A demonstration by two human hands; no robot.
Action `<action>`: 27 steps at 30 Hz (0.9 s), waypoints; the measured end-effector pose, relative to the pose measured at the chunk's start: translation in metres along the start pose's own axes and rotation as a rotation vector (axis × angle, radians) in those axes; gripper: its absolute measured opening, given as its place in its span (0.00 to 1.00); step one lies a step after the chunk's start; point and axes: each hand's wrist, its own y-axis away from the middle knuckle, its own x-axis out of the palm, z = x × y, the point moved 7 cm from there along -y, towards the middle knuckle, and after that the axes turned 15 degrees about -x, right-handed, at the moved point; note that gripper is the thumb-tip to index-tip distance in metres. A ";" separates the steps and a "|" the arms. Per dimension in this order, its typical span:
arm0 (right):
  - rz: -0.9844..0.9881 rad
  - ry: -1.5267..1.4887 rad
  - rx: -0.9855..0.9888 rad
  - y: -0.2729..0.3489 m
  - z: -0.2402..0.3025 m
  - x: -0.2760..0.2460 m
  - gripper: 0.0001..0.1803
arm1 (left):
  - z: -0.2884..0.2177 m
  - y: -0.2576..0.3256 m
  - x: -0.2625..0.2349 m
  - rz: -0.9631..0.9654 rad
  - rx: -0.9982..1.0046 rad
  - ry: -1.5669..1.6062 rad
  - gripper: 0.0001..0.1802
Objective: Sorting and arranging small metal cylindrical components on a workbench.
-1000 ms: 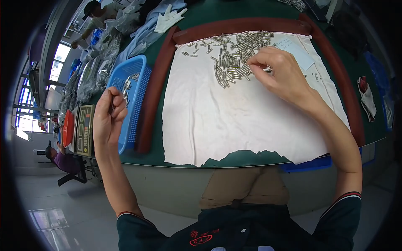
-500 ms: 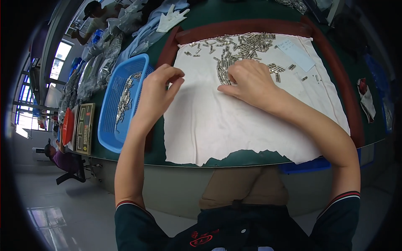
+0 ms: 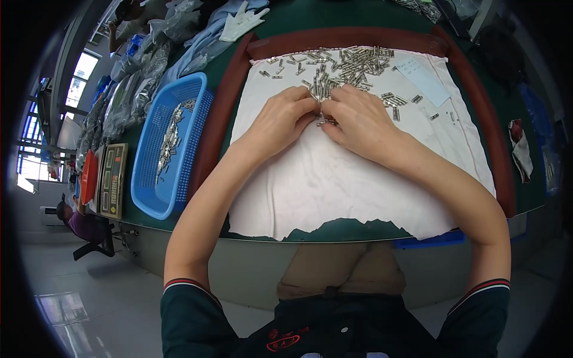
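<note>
Many small, shiny metal cylinder pieces (image 3: 361, 62) lie heaped on a white cloth (image 3: 334, 185), thickest toward its far side. My left hand (image 3: 280, 122) and my right hand (image 3: 361, 116) meet at the near edge of this heap, fingertips almost touching. The fingers of my right hand are curled, and a metal piece (image 3: 322, 123) shows at its thumb. My left hand's fingers are bent and pressed together beside that piece; what they grip is hidden. A blue plastic basket (image 3: 138, 179) at the left contains more metal pieces.
Dark red padded edging (image 3: 352, 39) borders the cloth at the back and both sides. A pale blue paper slip (image 3: 424, 80) lies at the far right of it. Beyond the basket are a scale (image 3: 113, 179) and bagged goods (image 3: 143, 83). Two people are at the left.
My left hand has moved right, from beside the basket to the heap, and now meets my right hand. My right hand has stayed nearly in place. The view has shifted slightly.
</note>
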 end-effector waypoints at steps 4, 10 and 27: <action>0.064 -0.069 -0.081 0.014 0.003 -0.005 0.07 | -0.007 0.008 0.006 0.021 -0.128 0.108 0.07; -0.045 -0.187 -0.234 0.034 0.022 -0.021 0.10 | -0.023 0.024 0.019 0.000 -0.231 0.266 0.07; 0.086 -0.241 -0.025 0.040 0.011 -0.024 0.07 | -0.031 0.035 0.020 -0.011 -0.116 0.299 0.17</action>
